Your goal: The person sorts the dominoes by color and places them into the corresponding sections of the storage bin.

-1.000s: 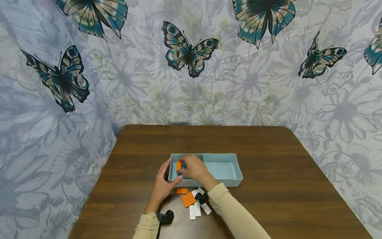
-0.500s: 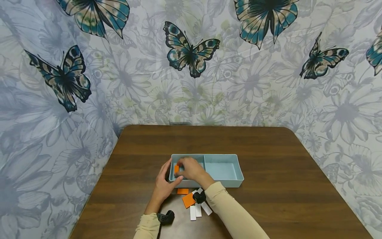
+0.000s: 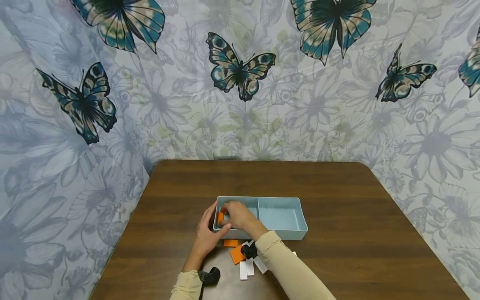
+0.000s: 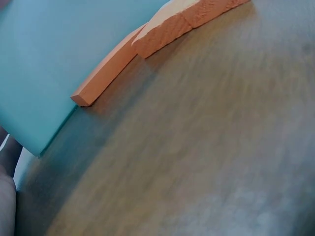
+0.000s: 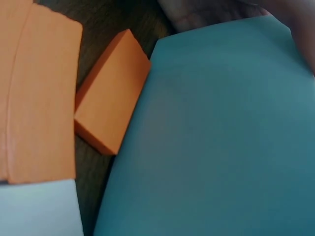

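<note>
Head view: a person's right hand [image 3: 240, 216] pinches an orange block [image 3: 220, 218] low inside the left compartment of a pale blue box [image 3: 283, 215], the fingers hiding part of the piece. The left hand [image 3: 205, 239], fingers extended and thumb spread, rests against the box's left front corner. Just in front of the box lies a loose orange block [image 3: 230, 243]; beside it, two orange blocks [image 3: 236, 254] sit side by side, with white blocks [image 3: 243, 271] fanned out nearer the wearer. A black wrist device [image 3: 249, 251] and the right sleeve [image 3: 290, 264] block part of this pile from sight, a white tip showing past the sleeve. Beneath is a brown wood-grain table [image 3: 180, 187] with rounded far corners, backed by a floral wall covering [image 3: 318, 137] printed with teal-and-cream butterflies [image 3: 240, 77].
</note>
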Demonstrator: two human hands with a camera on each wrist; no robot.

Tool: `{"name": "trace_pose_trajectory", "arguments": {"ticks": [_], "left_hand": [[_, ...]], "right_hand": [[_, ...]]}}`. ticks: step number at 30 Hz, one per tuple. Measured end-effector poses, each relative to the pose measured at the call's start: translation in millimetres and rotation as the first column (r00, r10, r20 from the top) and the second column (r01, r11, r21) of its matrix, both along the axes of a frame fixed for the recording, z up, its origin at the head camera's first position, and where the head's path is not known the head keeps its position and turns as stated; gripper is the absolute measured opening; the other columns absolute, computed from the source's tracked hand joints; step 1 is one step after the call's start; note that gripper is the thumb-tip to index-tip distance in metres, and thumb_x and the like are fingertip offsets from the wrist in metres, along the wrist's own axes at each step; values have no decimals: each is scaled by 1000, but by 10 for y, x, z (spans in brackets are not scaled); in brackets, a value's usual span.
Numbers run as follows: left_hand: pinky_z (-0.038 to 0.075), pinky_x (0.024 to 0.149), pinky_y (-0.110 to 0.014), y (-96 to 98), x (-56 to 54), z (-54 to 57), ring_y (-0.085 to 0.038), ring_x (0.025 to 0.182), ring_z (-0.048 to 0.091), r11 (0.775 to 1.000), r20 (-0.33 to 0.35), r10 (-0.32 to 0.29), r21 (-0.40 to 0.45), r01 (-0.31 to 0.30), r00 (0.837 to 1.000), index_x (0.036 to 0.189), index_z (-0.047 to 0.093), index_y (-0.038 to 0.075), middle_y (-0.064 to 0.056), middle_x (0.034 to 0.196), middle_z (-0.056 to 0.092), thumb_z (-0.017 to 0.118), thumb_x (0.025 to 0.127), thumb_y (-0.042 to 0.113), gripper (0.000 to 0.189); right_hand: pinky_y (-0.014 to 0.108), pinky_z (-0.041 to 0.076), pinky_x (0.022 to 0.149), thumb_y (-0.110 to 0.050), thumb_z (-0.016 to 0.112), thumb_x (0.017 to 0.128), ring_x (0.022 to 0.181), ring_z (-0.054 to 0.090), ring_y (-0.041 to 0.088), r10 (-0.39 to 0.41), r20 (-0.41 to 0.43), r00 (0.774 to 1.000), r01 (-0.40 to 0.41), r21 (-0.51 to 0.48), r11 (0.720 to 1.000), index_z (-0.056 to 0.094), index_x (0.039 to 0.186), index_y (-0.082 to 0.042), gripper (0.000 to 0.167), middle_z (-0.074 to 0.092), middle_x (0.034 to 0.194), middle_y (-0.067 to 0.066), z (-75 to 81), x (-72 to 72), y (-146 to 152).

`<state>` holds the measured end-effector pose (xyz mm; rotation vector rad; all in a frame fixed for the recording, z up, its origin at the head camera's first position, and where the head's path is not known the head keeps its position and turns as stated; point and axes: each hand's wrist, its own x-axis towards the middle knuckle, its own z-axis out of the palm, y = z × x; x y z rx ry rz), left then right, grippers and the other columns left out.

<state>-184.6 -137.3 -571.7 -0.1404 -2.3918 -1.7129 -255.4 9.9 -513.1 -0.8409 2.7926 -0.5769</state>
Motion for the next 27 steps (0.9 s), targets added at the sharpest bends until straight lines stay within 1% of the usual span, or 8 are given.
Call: {"name": "trace_pose_trajectory", "arguments": {"ticks": [10,18,23,27], "left_hand": [[38,115,-61,6,-13,-15,-40,146,42,1000,-10,8,-5,-8,1000,160,39,27,-9,163,38,83,87,35,86],[40,113,-63,32,7,-20,-42,145,43,1000,-9,15,-16,-16,1000,160,39,27,-10,163,38,82,88,38,85],[39,114,-63,35,41,-38,-42,144,43,1000,-2,21,-10,-21,1000,159,40,23,-11,162,39,82,87,36,85],[38,115,-63,33,39,-23,-42,145,43,1000,-12,23,-5,-23,1000,159,41,21,-11,162,40,83,86,35,85]], "right_hand": [[27,57,79,-34,85,86,85,60,11,-7,7,1000,7,1,1000,74,117,-9,41,70,100,1,13,22,-17],[27,56,79,-35,84,87,85,59,11,11,-13,1000,-10,40,999,74,117,-10,40,69,100,0,10,15,-1],[28,56,78,-36,83,87,86,60,12,24,-31,999,-21,67,998,75,114,-10,38,69,99,0,1,43,-16],[27,56,77,-36,83,87,86,61,12,16,-35,999,-14,75,997,75,114,-11,38,70,99,0,10,49,-32]]}}
